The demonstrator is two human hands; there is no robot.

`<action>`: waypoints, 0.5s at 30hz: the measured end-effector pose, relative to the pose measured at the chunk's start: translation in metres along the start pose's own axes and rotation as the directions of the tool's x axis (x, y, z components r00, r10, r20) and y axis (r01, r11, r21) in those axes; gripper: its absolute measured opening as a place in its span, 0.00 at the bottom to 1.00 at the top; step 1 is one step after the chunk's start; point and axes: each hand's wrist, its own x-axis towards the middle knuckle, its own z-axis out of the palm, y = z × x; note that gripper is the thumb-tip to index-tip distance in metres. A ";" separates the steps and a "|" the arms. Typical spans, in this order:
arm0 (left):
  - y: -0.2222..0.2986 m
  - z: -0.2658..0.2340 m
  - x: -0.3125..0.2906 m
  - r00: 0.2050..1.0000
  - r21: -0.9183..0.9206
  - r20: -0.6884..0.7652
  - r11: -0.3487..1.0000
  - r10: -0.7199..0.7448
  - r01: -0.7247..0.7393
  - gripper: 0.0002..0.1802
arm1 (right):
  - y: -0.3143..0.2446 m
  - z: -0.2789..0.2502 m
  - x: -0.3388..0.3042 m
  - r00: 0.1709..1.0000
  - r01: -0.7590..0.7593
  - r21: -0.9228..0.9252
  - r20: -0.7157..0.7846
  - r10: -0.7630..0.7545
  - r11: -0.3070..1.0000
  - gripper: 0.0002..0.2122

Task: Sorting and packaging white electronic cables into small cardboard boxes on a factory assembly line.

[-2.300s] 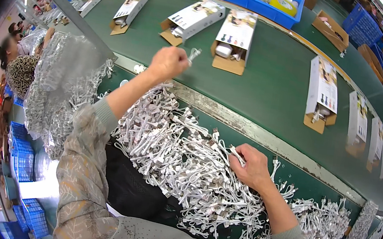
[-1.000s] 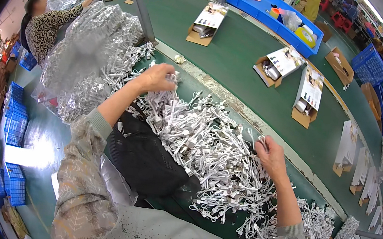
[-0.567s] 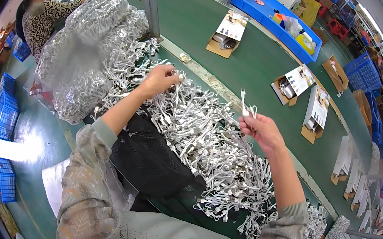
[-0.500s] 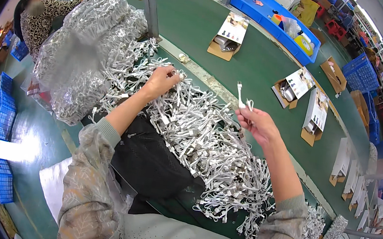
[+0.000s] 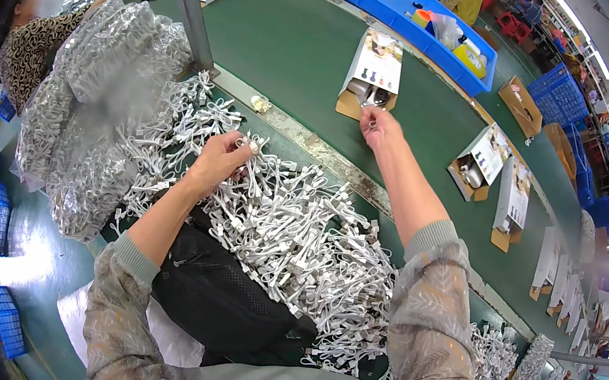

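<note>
A heap of short white USB cables [image 5: 297,243] lies before me, many of them looped. At its far left part, my left hand [image 5: 219,163] pinches a looped white cable [image 5: 252,142] between thumb and fingers. My right hand [image 5: 379,127] reaches across to a white-and-brown carton [image 5: 377,61] on the green belt. Its closed fingers are at the carton's open near end, by a dark, shiny item [image 5: 371,95] inside. The cable carried in this hand is mostly hidden by the fingers.
Bundles of bagged cables [image 5: 92,108] stand at left beside a metal post [image 5: 190,6]. A blue tray [image 5: 418,28] lies beyond the belt [image 5: 285,41]. More cartons [image 5: 482,156] sit to the right. A black mesh cloth [image 5: 222,287] lies nearest me. A co-worker [image 5: 39,40] sits at far left.
My right hand has moved forward and left from above the heap to the carton's open end, taking a cable along. The left hand still pinches a cable. The whole view has shifted slightly.
</note>
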 end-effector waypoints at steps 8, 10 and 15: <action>0.003 0.000 -0.013 0.974 -0.095 0.192 0.990 0.122 -0.106 0.11 | 0.003 -0.017 -0.062 0.903 0.385 -0.670 0.415 -0.110 0.635 0.14; 0.024 0.000 -0.025 0.928 -0.037 0.366 0.997 0.071 -0.061 0.14 | 0.004 -0.031 -0.090 0.788 0.589 -0.731 0.615 -0.041 0.344 0.15; 0.047 -0.001 -0.027 0.837 0.039 0.532 0.984 0.129 -0.176 0.16 | 0.013 -0.065 -0.154 0.640 0.767 -0.638 0.756 0.137 -0.063 0.16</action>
